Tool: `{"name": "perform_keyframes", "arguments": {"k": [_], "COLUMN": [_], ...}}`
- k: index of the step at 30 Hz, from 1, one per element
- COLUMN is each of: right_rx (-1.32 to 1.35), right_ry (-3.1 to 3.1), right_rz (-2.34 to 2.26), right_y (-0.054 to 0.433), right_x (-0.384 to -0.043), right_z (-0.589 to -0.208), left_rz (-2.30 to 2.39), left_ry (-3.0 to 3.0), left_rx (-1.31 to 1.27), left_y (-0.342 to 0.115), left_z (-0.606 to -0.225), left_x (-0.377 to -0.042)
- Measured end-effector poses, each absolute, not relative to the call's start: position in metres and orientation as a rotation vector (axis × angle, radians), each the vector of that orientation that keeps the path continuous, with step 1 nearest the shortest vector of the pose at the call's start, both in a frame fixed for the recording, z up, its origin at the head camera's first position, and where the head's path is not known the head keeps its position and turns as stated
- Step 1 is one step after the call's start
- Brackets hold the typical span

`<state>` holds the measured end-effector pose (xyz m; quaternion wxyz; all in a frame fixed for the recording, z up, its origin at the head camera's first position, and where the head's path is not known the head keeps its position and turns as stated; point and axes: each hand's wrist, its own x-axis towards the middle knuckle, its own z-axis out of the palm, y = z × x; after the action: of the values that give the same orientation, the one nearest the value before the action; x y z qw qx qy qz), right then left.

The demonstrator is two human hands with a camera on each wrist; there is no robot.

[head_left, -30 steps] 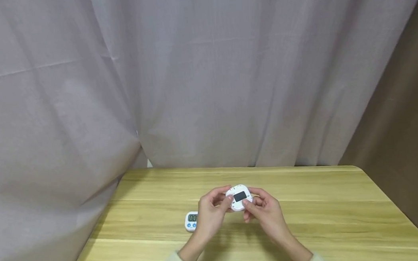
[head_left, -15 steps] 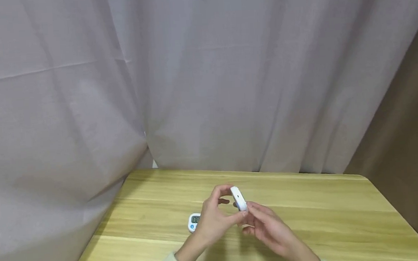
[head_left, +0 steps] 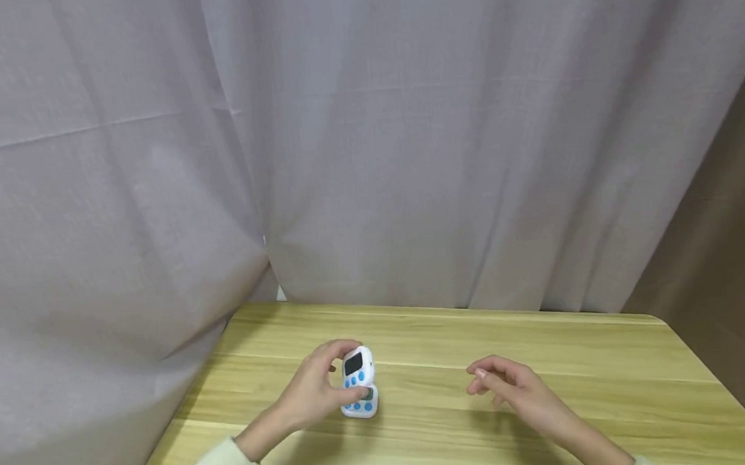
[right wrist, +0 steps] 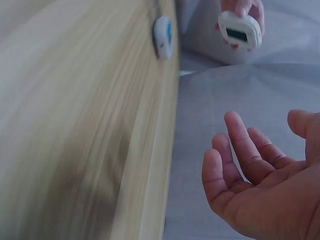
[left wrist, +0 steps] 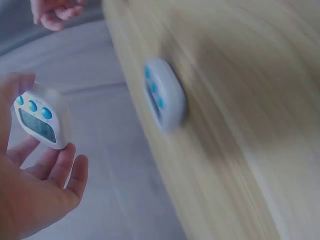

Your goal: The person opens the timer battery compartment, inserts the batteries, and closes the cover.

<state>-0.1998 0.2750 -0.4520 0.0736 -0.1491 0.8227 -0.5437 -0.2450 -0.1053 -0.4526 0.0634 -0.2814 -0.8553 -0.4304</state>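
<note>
Raised above the table, my left hand [head_left: 312, 391] pinches a white digital timer [head_left: 357, 363] by its edges, between thumb and fingers. Its dark screen and blue buttons face me in the head view. A second white timer [head_left: 360, 409] with blue buttons lies on the table just below, partly covered by the left thumb and the held timer. In the left wrist view the held timer [left wrist: 44, 114] and the lying timer [left wrist: 167, 95] stand well apart. My right hand [head_left: 517, 394] hovers off to the right, fingers loosely bent; the right wrist view shows its palm [right wrist: 270, 195] holding nothing.
A wooden table [head_left: 546, 357] lies under both hands, its far edge running along a grey curtain [head_left: 395, 188]. More curtain hangs at the left [head_left: 80, 264], and a darker one [head_left: 719, 254] stands at the right.
Both hands were on the timer, which was turned from its back to its edge and now shows its front. My right hand has let go and moved right; the left carried the timer leftward.
</note>
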Motion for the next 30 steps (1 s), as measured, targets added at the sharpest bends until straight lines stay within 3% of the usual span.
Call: {"name": "perform_keyframes", "arguments": {"k": [16,23,30], "right_rx": [-0.452,-0.588,-0.551], "right_ry": [3.055,3.318,3.429], "right_rz": [-1.165,-0.872,-0.640], "right_y": [0.309,0.320,0.332], "right_x": [-0.194,-0.198,-0.208], "right_z": [-0.467,-0.480,-0.489], "left_rz": [-0.972,-0.867,-0.738], "left_ry": [-2.737,-2.831,-2.886], "left_rx": [-0.842,-0.930,-1.009], "left_y": [-0.151,-0.169,-0.182], "left_z": [-0.473,-0.478,-0.485], "left_x": [-0.264,-0.277,-0.287]}}
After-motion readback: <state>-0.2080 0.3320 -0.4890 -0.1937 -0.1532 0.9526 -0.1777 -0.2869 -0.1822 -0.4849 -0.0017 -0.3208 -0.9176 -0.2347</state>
